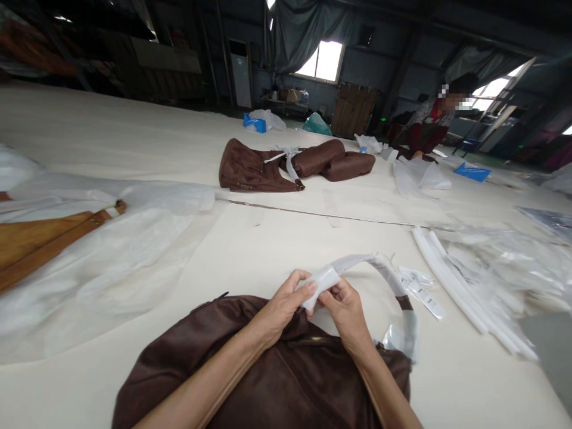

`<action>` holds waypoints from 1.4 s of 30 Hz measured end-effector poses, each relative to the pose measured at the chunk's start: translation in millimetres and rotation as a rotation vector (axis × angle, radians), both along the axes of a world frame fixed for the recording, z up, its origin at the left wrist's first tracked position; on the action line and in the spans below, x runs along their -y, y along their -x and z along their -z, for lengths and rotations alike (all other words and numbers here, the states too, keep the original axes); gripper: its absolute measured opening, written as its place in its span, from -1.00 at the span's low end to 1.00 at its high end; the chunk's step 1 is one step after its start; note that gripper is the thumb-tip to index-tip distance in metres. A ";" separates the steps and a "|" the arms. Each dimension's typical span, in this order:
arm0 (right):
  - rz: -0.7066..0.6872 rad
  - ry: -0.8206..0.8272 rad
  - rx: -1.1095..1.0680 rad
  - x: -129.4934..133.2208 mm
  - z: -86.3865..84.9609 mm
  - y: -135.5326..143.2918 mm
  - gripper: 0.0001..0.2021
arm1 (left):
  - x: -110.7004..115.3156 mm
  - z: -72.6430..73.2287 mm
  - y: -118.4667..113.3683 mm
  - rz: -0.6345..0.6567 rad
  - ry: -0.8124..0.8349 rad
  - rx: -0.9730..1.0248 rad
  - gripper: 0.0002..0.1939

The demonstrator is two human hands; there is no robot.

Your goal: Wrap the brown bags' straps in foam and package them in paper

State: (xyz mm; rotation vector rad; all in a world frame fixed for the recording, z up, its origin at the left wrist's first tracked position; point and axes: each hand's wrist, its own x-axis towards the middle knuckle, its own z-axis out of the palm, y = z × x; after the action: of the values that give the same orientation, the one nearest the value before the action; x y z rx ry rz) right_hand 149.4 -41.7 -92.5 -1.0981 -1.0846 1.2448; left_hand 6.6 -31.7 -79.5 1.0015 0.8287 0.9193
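A dark brown bag (277,381) lies at the front of the white table, its brass zipper facing up. Its strap arches up and to the right, mostly covered in white wrapping (328,281). My left hand (290,298) pinches the wrapping near the strap's left end, thumb on top. Close beside it, my right hand (344,304) has its fingers closed on the same wrapped part from the right. White tags (422,292) lie by the strap's right side.
More brown bags (254,170) lie farther back on the table (179,143). An orange-brown bag (49,238) in clear plastic is at the left. White foam strips (473,292) and plastic sheets lie right. A person (431,125) leans over the far right.
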 end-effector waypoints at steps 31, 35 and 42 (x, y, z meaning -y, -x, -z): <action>0.434 0.370 0.815 157.2 24.1 -112.8 -0.46 | -14.4 -10.1 -5.0 -0.194 -0.126 -0.121 -0.56; 0.418 0.264 0.714 150.4 26.9 -90.6 -0.29 | -15.2 -15.2 -2.3 -0.253 -0.120 -0.103 -0.56; 0.362 0.064 0.497 91.1 -10.5 -100.8 -0.33 | -42.7 -53.4 24.8 -0.474 -0.147 -0.049 -0.53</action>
State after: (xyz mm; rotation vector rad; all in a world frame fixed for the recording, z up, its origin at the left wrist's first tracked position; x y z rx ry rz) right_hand 250.2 -132.8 -82.0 -1.6251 -1.1439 0.7390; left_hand -18.1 11.0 -26.1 0.9732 1.0766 1.3798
